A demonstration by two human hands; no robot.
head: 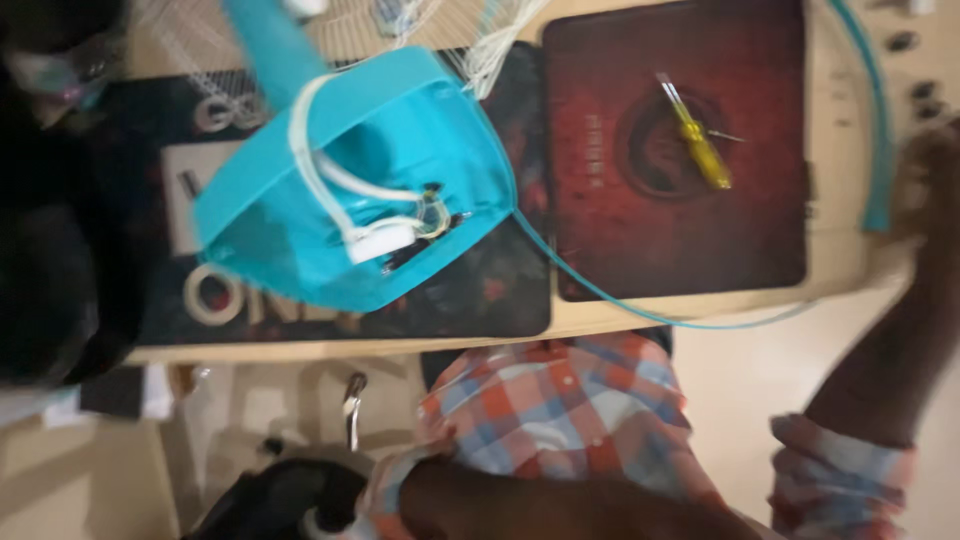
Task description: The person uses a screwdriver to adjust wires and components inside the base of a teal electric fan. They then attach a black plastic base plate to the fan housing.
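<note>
My right hand [932,165] reaches up at the far right edge of the table, blurred, next to a teal cable [880,150]; its fingers cannot be made out. My left forearm [560,505] lies across the bottom of the view below my checked shirt [560,415], and its hand does not show. A teal plastic housing [350,180] with white wires and a white round part inside sits on a dark mat [500,290]. A yellow-handled screwdriver [697,135] lies on a red mat [680,230].
A roll of pale tape [212,295] lies at the left of the dark mat. The thin teal cable [640,310] runs along the table's front edge. A white wire grille [350,30] is at the back. A black object [280,500] sits on the floor.
</note>
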